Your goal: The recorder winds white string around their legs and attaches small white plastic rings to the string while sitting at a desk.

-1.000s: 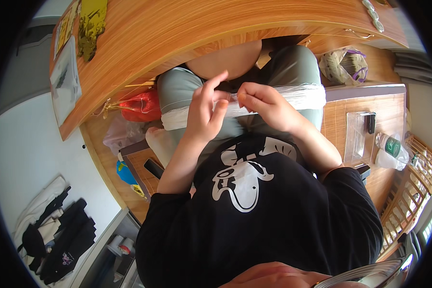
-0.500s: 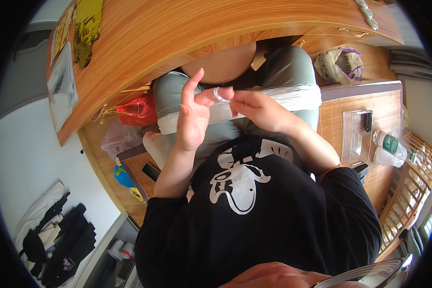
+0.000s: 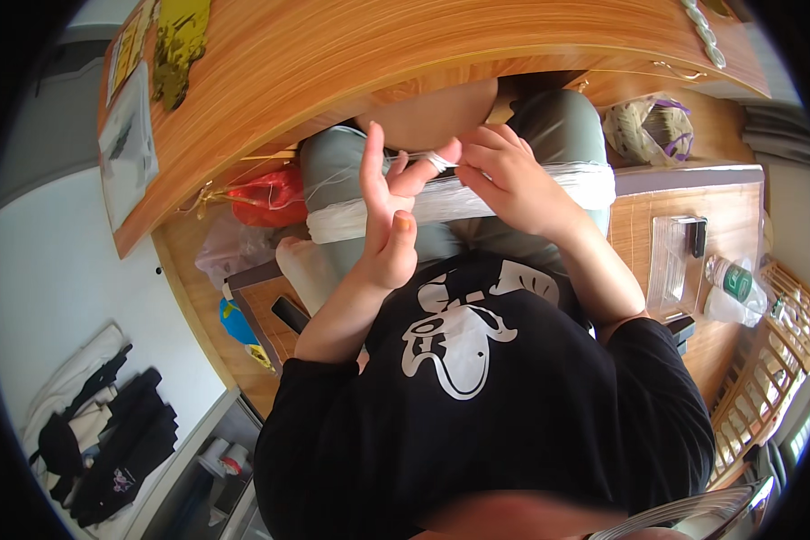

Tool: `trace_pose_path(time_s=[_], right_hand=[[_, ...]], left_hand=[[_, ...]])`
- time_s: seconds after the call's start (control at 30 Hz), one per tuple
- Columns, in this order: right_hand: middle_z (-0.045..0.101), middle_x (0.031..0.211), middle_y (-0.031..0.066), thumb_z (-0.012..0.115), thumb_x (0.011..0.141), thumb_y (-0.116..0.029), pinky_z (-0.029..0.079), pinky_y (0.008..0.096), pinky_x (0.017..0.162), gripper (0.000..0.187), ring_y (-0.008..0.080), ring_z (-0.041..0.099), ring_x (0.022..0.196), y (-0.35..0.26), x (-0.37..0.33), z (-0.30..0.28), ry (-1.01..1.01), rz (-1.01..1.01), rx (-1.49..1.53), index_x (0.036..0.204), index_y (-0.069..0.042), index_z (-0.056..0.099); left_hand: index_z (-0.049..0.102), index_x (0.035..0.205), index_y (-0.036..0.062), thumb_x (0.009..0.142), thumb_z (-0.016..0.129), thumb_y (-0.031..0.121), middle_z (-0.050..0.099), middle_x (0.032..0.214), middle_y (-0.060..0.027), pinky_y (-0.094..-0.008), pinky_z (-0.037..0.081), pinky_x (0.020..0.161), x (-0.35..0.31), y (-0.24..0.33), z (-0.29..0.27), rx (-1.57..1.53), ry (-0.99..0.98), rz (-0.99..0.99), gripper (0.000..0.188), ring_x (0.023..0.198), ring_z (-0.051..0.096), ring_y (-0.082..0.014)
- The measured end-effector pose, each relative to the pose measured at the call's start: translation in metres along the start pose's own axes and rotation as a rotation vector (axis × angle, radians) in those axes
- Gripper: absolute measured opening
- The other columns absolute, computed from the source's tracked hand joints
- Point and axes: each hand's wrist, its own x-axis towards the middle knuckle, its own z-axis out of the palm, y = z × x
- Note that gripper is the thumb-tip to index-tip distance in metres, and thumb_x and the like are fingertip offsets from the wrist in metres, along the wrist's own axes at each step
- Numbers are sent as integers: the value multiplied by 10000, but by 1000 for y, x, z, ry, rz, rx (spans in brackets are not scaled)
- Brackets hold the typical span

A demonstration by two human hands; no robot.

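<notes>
Wearing: black T-shirt [image 3: 549,405] with a white print, nearest item.
Left hand [image 3: 389,220]: fingers spread apart, one stretched toward the right hand, with a white thread loop [image 3: 437,162] around it near the tip.
Right hand [image 3: 520,187]: fingers bent, tips just beside that loop; whether they pinch any thread, cannot tell.
White thread bundle [image 3: 588,186]: long, lying across both thighs, beneath the hands.
Risks, as judged: the loop could slip off if the finger bends or the thread is tugged toward its tip; strands could snag or tangle if the knees shift.
Surface: wood-grain desk [image 3: 387,49], beyond the knees, bearing a gold-yellow sheet [image 3: 180,54] at left and a white beaded strip [image 3: 704,34] at right.
Room: red bag [image 3: 265,200] left of the lap; clear box [image 3: 670,270] and bottle [image 3: 733,279] to the right; slatted wooden rack [image 3: 765,387] farther out; dark clothes [image 3: 126,450] at lower left.
</notes>
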Motion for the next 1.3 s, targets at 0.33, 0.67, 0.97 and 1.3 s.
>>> trace_pose_path(time_s=[0.33, 0.67, 0.97, 1.3], right_hand=[[632, 889, 144, 534, 928, -161, 439, 387, 871, 209, 334, 570, 937, 67, -13, -10, -219, 242, 53, 938, 21, 635], [619, 853, 81, 512, 952, -128, 443, 296, 786, 187, 192, 570, 840, 106, -42, -61, -86, 523, 57, 917, 27, 611], [558, 865, 104, 468, 905, -312, 371, 355, 848, 313, 226, 519, 908, 65, -49, -108, 73, 52, 1363, 646, -139, 440], [446, 446, -1, 597, 842, -179, 346, 239, 496, 295, 118, 448, 429, 65, -87, -143, -348, 51, 1180, 591, -25, 617]], left_hand=[[4, 1531, 73, 996, 330, 555, 614, 1224, -218, -458, 335, 1062, -2, 7, -22, -317, 103, 89, 790, 1178, 560, -309], [171, 1497, 47, 1003, 315, 562, 611, 731, -57, -345, 451, 784, 0, 25, -48, -599, 45, 275, 728, 669, 586, -171], [499, 1350, 50, 906, 612, 448, 625, 671, 29, -307, 422, 658, 8, 13, -68, 1075, -181, 274, 606, 599, 597, -165], [124, 1494, -59, 982, 515, 378, 493, 1373, -283, -444, 341, 1034, -5, -14, -79, 962, 165, 231, 778, 1261, 497, -380]])
